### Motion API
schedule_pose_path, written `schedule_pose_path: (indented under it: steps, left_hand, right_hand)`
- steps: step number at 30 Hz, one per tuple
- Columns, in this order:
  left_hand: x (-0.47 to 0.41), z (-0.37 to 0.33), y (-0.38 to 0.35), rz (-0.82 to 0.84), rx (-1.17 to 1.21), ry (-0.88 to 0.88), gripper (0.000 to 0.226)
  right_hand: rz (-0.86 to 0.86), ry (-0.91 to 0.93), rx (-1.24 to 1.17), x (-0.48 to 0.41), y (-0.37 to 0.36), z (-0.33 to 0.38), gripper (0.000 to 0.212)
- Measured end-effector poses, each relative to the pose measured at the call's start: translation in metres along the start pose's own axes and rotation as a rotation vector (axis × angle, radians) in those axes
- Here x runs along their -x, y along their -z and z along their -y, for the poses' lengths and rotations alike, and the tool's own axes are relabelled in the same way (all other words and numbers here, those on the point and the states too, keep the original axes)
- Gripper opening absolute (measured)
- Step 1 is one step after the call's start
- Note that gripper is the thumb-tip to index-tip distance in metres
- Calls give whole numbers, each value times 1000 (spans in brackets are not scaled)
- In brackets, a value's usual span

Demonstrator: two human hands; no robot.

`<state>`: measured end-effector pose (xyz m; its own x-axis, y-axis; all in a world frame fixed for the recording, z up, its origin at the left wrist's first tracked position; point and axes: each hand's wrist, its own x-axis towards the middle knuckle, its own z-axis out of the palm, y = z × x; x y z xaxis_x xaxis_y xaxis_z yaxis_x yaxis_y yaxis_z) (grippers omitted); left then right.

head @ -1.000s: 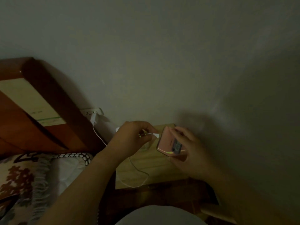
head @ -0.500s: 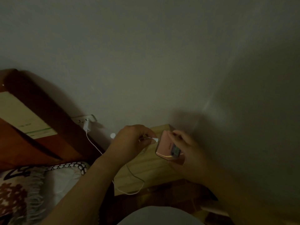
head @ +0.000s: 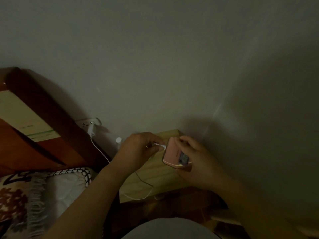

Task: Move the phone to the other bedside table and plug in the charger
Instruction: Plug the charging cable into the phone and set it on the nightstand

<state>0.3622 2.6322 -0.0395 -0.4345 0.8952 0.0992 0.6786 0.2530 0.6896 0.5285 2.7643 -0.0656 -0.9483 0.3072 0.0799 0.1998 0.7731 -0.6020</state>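
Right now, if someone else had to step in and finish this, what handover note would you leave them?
Left hand: pinching the cable plug at the phone's end.
Right hand: grip closed on the pink phone, held above the wooden bedside table.
Charger adapter: already in the wall socket; cable slack loops across the table.
Done: phone brought to this table, adapter plugged in.
Left: confirm the plug is fully seated (cannot tell here), then lay the phone down.

Two bare forearms with no sleeves in view, left hand and right hand bare, no rings, watch or bands visible in the dim light, pale grey garment at the bottom edge, rounded, plain, unmarked
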Motion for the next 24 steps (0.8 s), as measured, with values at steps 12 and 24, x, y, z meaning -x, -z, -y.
schedule_pose_path:
  steps: [12, 24]
  left_hand:
    - [-14, -7, -17, 23, -16, -8, 9]
    - [-22, 19, -48, 22, 45, 108, 20]
  right_hand:
    - [17, -4, 2, 1, 6, -20, 83]
    - [157, -44, -3, -13, -8, -65, 85]
